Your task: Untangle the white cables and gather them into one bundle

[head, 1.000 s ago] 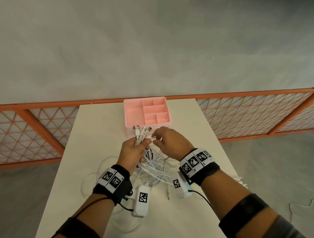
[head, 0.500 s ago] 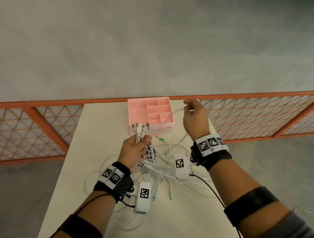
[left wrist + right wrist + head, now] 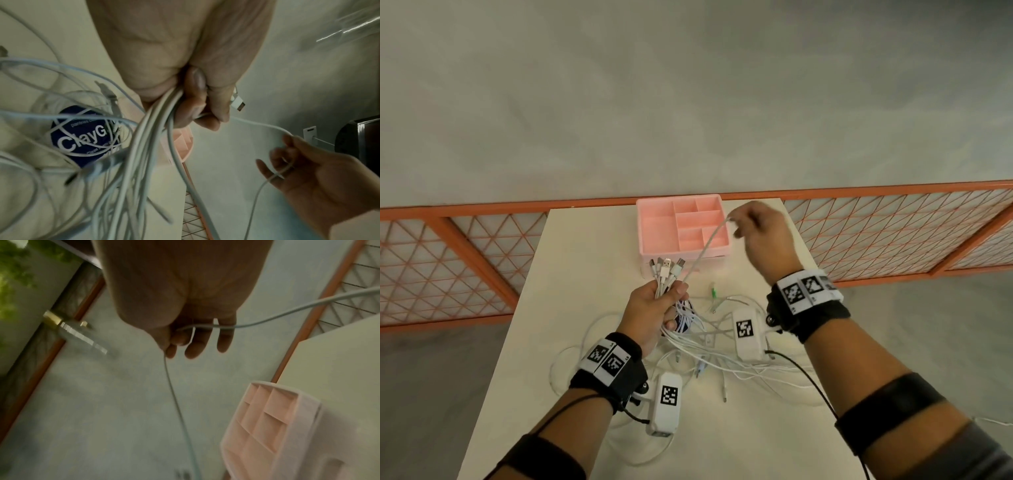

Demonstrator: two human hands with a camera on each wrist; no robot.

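My left hand (image 3: 654,305) grips a bundle of white cables (image 3: 666,277) upright above the table, with several plug ends fanned out above the fist (image 3: 195,100). One white cable (image 3: 705,246) runs taut from that fist up to my right hand (image 3: 760,229), raised over the pink tray. The right thumb and forefinger pinch this cable (image 3: 185,328), and its slack hangs down from the hand (image 3: 174,402). More white cables (image 3: 722,349) lie tangled on the table (image 3: 585,260) below both wrists. A green-tipped plug (image 3: 712,286) lies near the tangle.
A pink compartment tray (image 3: 657,226) stands at the table's far edge, empty. Under the tangle lies a round dark-blue labelled object (image 3: 86,136). An orange lattice railing (image 3: 448,267) runs behind the table. Grey floor surrounds it.
My right hand left the bundle, swung up and right drawing one cable out, and now sits slightly lower and nearer the tray. The left hand stayed put, holding the bundle.
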